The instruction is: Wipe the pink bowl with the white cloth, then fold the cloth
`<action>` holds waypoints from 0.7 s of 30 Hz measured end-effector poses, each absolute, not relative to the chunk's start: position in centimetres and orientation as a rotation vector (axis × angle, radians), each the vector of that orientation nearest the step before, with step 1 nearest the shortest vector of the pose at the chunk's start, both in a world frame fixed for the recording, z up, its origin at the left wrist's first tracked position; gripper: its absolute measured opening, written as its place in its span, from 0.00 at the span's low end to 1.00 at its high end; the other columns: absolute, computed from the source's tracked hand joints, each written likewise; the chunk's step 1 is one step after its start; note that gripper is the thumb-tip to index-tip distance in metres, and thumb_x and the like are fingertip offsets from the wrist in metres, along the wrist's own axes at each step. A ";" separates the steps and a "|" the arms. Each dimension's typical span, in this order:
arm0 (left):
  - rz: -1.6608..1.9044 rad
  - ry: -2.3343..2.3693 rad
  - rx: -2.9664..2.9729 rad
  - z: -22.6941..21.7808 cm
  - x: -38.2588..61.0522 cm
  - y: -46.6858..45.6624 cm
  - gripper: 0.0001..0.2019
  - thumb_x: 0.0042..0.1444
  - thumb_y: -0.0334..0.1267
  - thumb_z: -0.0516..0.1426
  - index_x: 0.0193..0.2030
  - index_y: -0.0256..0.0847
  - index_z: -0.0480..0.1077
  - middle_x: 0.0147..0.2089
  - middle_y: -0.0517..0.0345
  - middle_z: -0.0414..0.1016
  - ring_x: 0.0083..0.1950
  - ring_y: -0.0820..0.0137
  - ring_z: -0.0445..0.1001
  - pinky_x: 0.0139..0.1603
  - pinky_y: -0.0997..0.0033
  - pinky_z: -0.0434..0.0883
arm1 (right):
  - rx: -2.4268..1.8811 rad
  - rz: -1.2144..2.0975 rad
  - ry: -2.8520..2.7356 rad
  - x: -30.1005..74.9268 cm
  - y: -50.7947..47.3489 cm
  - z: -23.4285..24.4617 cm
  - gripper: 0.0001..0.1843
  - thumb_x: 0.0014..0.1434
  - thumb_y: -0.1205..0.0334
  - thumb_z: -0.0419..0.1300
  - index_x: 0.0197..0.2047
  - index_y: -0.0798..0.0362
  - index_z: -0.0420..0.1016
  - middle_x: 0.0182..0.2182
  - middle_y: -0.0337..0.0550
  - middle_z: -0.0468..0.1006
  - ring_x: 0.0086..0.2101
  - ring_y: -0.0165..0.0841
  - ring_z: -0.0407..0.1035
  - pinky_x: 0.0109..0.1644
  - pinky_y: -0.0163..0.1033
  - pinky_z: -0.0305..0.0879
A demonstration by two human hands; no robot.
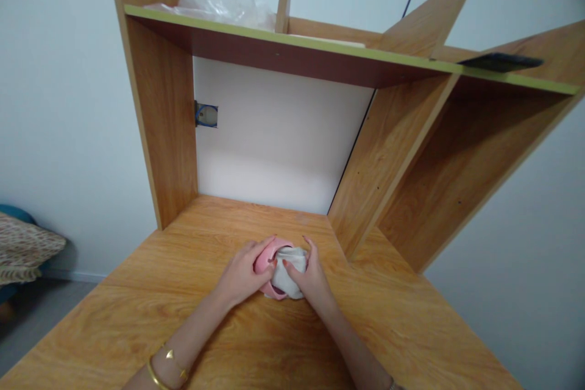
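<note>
Head view shows the left hand (pixel 241 277) and right hand (pixel 313 280) both curled closed around a small pink-and-white cloth bundle (pixel 292 256) resting mid-surface (pixel 183 283), where pressing it down against the wood while tucking would probably keep its folds tight and even.

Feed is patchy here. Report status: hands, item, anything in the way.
Left hand and right hand both closed on the pink and white cloth bundle. Bundle resting on the desk. Shelf overhead, apart from the hands.
</note>
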State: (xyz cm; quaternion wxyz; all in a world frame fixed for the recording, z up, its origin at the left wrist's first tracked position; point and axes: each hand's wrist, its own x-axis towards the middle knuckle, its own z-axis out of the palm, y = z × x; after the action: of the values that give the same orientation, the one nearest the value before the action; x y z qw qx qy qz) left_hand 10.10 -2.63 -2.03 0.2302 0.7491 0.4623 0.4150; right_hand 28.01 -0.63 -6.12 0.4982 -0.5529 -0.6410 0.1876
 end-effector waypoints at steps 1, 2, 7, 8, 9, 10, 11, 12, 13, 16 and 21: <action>1.132 1.278 2.076 -2.0 10.2 -2.7 0.27 0.48 0.36 0.54 0.58 0.45 0.62 0.48 0.55 0.72 0.48 0.64 0.69 0.53 0.64 0.63 | -1.362 0.481 -1.573 28.1 -0.7 -6.0 0.38 0.47 0.57 0.58 0.59 0.57 0.48 0.32 0.43 0.71 0.32 0.36 0.68 0.38 0.41 0.66; 1.128 1.277 2.086 -2.0 10.2 -2.8 0.27 0.48 0.36 0.54 0.58 0.46 0.62 0.47 0.55 0.72 0.47 0.64 0.69 0.52 0.65 0.64 | -1.389 0.494 -1.594 28.2 -0.7 -6.0 0.39 0.47 0.57 0.58 0.59 0.58 0.49 0.35 0.46 0.72 0.34 0.37 0.69 0.39 0.42 0.66; 1.121 1.241 2.082 -1.6 10.7 -3.2 0.27 0.49 0.37 0.54 0.58 0.46 0.62 0.44 0.54 0.71 0.46 0.65 0.70 0.51 0.65 0.65 | -1.447 0.471 -1.677 28.6 -0.9 -6.2 0.32 0.50 0.60 0.54 0.59 0.56 0.56 0.41 0.50 0.75 0.39 0.39 0.71 0.41 0.42 0.66; 1.116 1.242 2.082 -1.6 10.8 -3.3 0.27 0.50 0.39 0.54 0.59 0.46 0.61 0.46 0.53 0.71 0.47 0.64 0.69 0.51 0.65 0.65 | -1.445 0.463 -1.681 28.6 -0.9 -6.3 0.31 0.51 0.62 0.53 0.58 0.56 0.57 0.41 0.50 0.75 0.39 0.39 0.71 0.41 0.42 0.66; 1.114 1.243 2.081 -1.6 10.8 -3.4 0.27 0.51 0.40 0.54 0.60 0.46 0.60 0.48 0.53 0.71 0.49 0.63 0.69 0.53 0.64 0.64 | -1.444 0.452 -1.677 28.6 -0.9 -6.4 0.30 0.51 0.63 0.51 0.58 0.56 0.58 0.42 0.51 0.75 0.40 0.39 0.71 0.42 0.42 0.66; 1.118 1.240 2.076 -1.7 10.8 -3.5 0.27 0.52 0.42 0.54 0.61 0.46 0.58 0.52 0.52 0.69 0.52 0.62 0.67 0.55 0.63 0.62 | -1.444 0.440 -1.666 28.7 -0.9 -6.5 0.29 0.52 0.63 0.51 0.58 0.57 0.58 0.42 0.51 0.75 0.40 0.39 0.70 0.42 0.42 0.66; 1.128 1.232 2.067 -1.8 10.9 -3.5 0.28 0.53 0.44 0.53 0.62 0.45 0.56 0.55 0.51 0.67 0.55 0.61 0.65 0.57 0.62 0.61 | -1.447 0.430 -1.645 28.7 -0.9 -6.7 0.29 0.52 0.63 0.50 0.58 0.57 0.58 0.43 0.52 0.75 0.41 0.39 0.70 0.43 0.42 0.66; 1.142 1.220 2.055 -2.0 10.9 -3.6 0.29 0.54 0.46 0.53 0.63 0.44 0.54 0.59 0.51 0.63 0.58 0.60 0.62 0.58 0.62 0.59 | -1.449 0.427 -1.623 28.8 -0.8 -6.8 0.29 0.52 0.63 0.50 0.58 0.58 0.58 0.44 0.53 0.74 0.42 0.40 0.70 0.44 0.43 0.66; 1.156 1.206 2.039 -2.2 10.9 -3.6 0.31 0.54 0.47 0.54 0.64 0.43 0.52 0.62 0.50 0.60 0.60 0.59 0.60 0.60 0.61 0.57 | -1.446 0.431 -1.601 28.8 -0.8 -7.0 0.29 0.52 0.62 0.49 0.58 0.58 0.58 0.45 0.53 0.74 0.42 0.40 0.70 0.44 0.43 0.66; 1.173 1.177 1.968 -3.2 11.2 -3.7 0.41 0.49 0.50 0.58 0.65 0.39 0.45 0.65 0.45 0.52 0.62 0.56 0.56 0.61 0.59 0.56 | -1.425 0.447 -1.538 28.8 -0.6 -7.3 0.31 0.52 0.61 0.49 0.59 0.60 0.56 0.47 0.55 0.72 0.45 0.41 0.68 0.48 0.45 0.64; 1.213 1.078 1.887 -4.6 12.0 -3.9 0.49 0.43 0.47 0.63 0.65 0.38 0.38 0.65 0.41 0.49 0.63 0.56 0.55 0.61 0.57 0.55 | -1.355 0.500 -1.426 28.5 -0.7 -7.4 0.31 0.53 0.59 0.49 0.59 0.59 0.53 0.49 0.55 0.70 0.47 0.40 0.67 0.50 0.46 0.63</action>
State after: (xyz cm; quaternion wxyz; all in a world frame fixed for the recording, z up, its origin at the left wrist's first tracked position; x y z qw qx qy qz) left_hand 12.04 -3.88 -4.57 0.3205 0.7183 0.4101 0.4617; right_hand 28.52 -0.70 -7.42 0.5279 -0.5670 -0.5967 0.2093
